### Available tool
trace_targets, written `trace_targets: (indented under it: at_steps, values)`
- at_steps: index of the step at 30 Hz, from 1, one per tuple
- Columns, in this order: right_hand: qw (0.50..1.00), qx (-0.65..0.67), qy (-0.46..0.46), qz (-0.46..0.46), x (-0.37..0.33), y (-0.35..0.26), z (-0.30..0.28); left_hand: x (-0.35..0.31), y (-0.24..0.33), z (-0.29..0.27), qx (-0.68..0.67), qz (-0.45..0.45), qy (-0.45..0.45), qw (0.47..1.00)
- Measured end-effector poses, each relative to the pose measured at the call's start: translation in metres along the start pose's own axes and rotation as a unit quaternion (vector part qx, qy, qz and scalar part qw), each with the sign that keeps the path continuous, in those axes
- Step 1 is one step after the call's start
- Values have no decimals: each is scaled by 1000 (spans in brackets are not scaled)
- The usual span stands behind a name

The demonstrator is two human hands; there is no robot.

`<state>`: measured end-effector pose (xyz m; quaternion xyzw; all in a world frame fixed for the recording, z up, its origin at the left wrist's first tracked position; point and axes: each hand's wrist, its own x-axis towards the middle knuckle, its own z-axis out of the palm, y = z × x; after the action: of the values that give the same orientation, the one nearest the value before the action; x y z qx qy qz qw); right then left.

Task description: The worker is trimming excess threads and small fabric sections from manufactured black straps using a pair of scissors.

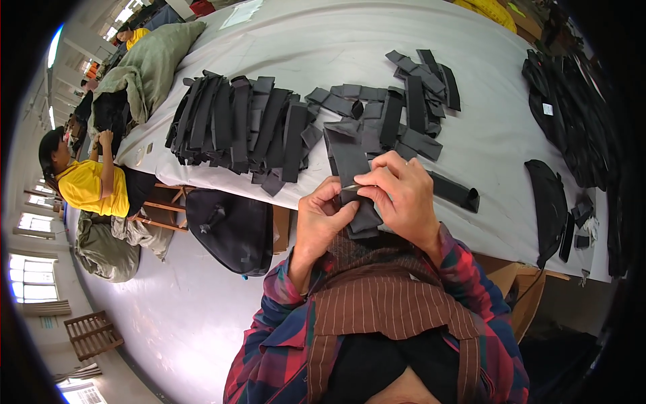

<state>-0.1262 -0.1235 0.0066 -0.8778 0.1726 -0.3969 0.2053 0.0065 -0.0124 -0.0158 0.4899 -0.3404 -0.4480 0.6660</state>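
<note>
A black fabric strip (349,162) is held up at the table's near edge, its lower part folded over between my two hands. My left hand (319,217) is closed on it, thumb and fingers pinching the strip from the left. Just to the right, my right hand (406,200) is closed in a pinch against the same strip. A small pale sliver shows at its fingertips; what it is, I cannot make out. Beyond the hands lies a loose heap of black strips (415,104). Another black strip (454,191) lies beside my right hand.
A thick row of stacked black strips (222,121) lies left on the white-covered table (296,47). Black bags (562,114) and a dark curved piece (544,202) are at the right. A black case (230,230) stands below the edge; a person in yellow (94,185) is further left.
</note>
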Motion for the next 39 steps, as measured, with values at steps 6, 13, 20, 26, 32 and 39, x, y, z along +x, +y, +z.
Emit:
trace_targets:
  at_steps: [6,13,20,26,32,39]
  values:
    - [990,123,14,65,2,13,0,1,4,8,92,76,11,993]
    - [842,440,-38,310,1,13,11,-1,3,15,399,203,-85,890]
    - [802,513,-49,303,1,0,6,11,1,1,94,111,24,989]
    - [795,509,-112,312,-11,-8,9,7,1,-6,-8,-46,-25,999]
    - [855,403,-99,311,-29,-2,24,5,2,-3,-79,-68,45,994]
    - [902,329,-25,280,-26,16,35,19,11,-5,0,-95,14,995]
